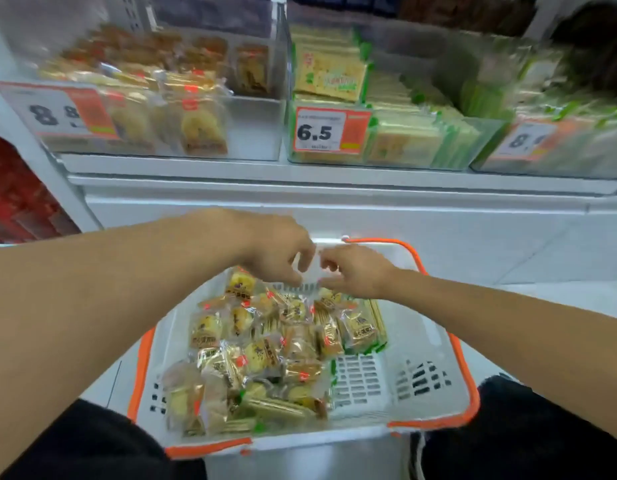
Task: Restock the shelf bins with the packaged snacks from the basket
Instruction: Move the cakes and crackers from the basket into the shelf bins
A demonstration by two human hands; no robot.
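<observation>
While both hands reach over the far end of the basket [435, 382], the left hand [279, 254] and right hand [355, 271] meet above the pile, fingertips nearly touching. Grip, left: fingers curled downward, thumb and forefinger drawn close as if pinching. Grip, right: fingers likewise curled toward the left hand. Between them lies a pale blurred patch; whether it is a clear wrapper held by both or only the basket's white wall behind cannot be told.

Directly below and toward the viewer from the hands lie the packaged snacks [265, 358], heaped loosely in the left and middle part of the basket. Wrappers are clear with yellow-gold contents and small red marks. They point every way, with no common long axis; a few flat green-edged packs [369, 323] stand on edge along the right side of the heap, long axis running away from the viewer. The basket's slotted floor shows bare at the right.

The basket is white with orange rim and an orange handle [404, 247], set between the person's knees.

Above, on the shelf [231, 168], clear bins: left bin [255, 129] holds similar yellow pastries, partly filled; middle bin [487, 133] holds green-edged packs in rows, price tag [331, 129] reading 6.5; right bin [542, 161] is blurred.
</observation>
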